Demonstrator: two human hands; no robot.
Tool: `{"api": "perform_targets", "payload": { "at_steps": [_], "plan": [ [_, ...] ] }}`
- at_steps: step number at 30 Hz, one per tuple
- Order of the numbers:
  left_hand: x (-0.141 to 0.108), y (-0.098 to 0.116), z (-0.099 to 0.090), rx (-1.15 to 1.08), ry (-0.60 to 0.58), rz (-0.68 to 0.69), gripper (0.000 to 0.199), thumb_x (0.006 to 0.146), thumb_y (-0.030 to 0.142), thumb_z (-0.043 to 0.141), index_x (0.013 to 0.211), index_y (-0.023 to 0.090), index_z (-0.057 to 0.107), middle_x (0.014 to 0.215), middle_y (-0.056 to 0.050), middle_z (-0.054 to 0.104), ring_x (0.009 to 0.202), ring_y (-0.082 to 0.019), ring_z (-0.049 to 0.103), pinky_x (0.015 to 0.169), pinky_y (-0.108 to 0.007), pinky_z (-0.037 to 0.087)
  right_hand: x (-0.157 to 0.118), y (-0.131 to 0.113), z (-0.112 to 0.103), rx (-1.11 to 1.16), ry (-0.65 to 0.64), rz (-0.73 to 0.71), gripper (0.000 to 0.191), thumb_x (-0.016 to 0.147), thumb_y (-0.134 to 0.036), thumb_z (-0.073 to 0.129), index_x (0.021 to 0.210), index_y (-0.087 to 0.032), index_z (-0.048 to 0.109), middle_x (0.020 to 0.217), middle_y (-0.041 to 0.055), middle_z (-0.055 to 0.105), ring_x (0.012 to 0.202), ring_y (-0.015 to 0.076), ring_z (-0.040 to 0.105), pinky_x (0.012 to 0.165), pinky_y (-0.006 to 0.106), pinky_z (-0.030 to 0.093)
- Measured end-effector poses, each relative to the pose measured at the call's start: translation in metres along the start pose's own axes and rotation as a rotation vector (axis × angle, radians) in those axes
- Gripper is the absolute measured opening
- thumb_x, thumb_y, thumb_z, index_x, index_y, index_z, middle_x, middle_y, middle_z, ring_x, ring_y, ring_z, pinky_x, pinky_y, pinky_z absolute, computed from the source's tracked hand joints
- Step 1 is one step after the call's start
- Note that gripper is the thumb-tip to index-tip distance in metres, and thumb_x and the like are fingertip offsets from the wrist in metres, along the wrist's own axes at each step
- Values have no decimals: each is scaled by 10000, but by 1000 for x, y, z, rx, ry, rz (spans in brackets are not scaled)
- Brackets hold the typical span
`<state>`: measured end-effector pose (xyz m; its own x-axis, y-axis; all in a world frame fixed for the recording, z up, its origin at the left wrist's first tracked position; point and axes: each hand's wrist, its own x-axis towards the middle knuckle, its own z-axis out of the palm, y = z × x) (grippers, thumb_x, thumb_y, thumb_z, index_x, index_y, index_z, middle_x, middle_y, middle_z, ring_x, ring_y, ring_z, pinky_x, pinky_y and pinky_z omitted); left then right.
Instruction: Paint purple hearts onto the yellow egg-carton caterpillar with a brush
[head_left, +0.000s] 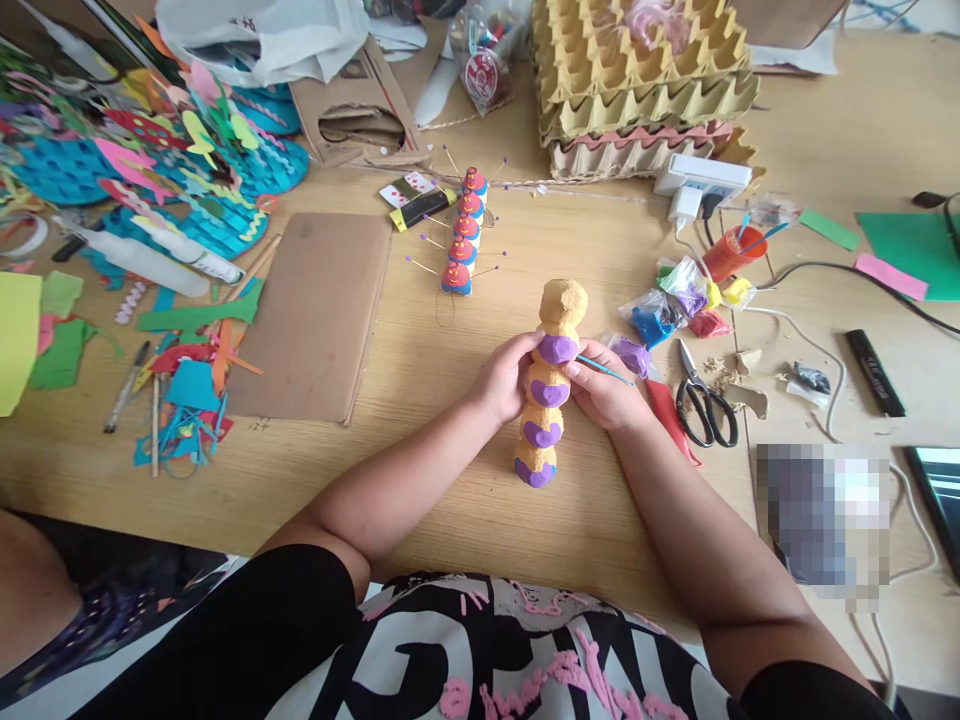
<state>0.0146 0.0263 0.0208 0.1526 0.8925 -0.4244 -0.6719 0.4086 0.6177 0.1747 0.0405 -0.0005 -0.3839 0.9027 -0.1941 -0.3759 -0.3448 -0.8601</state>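
A yellow-orange egg-carton strip point(552, 380) lies lengthwise in front of me, with purple clay patches on most of its bumps. My left hand point(511, 378) grips its left side near the second bump from the far end. On the opposite side, my right hand point(604, 384) pinches a thin blue clay tool point(600, 367), its tip at the topmost purple patch point(559, 349). The right fingers also rest against the strip. Beyond stands a finished-looking caterpillar point(463, 235) in red and blue, with pins or sticks out of its sides.
Scissors point(703, 400), bagged clay point(654, 318) and a red cup point(735, 252) stand to the right. Cardboard point(307, 315) and paper scraps point(191, 385) lie left. Egg trays point(645, 90) are stacked behind, beside a power strip point(709, 175). Another person's leg point(34, 590) shows at lower left.
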Motion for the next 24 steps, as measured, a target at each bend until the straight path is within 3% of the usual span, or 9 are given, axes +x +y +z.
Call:
{"api": "perform_targets", "payload": {
  "at_steps": [5, 11, 18, 24],
  "plan": [
    [0, 3, -1, -16, -8, -45, 498, 873, 662, 903, 814, 196, 738, 755, -19, 705, 688, -149, 640, 677, -314, 528, -4, -4, 4, 31, 15, 10, 547, 683, -691, 1085, 824, -264, 773, 800, 0, 740, 749, 189, 673, 740, 345, 588],
    [0, 2, -4, 7, -69, -80, 501, 860, 680, 909, 887, 198, 775, 786, -43, 754, 728, -191, 717, 711, -339, 577, -7, -8, 8, 72, 38, 78, 520, 722, -671, 1058, 807, -269, 739, 761, -2, 674, 709, 190, 594, 709, 338, 553],
    [4, 1, -10, 38, -125, -134, 545, 843, 726, 911, 905, 198, 791, 799, -75, 781, 774, -242, 770, 735, -377, 598, -7, -13, 8, 116, 13, 160, 510, 685, -624, 1088, 833, -261, 764, 799, 6, 732, 738, 197, 621, 725, 337, 556],
    [4, 1, -14, -3, -137, -152, 335, 859, 491, 943, 907, 188, 808, 830, -40, 790, 749, -195, 740, 750, -320, 579, -6, -11, 2, 138, -7, 177, 516, 685, -595, 1104, 803, -228, 761, 745, 4, 708, 679, 177, 595, 643, 315, 500]
  ]
}}
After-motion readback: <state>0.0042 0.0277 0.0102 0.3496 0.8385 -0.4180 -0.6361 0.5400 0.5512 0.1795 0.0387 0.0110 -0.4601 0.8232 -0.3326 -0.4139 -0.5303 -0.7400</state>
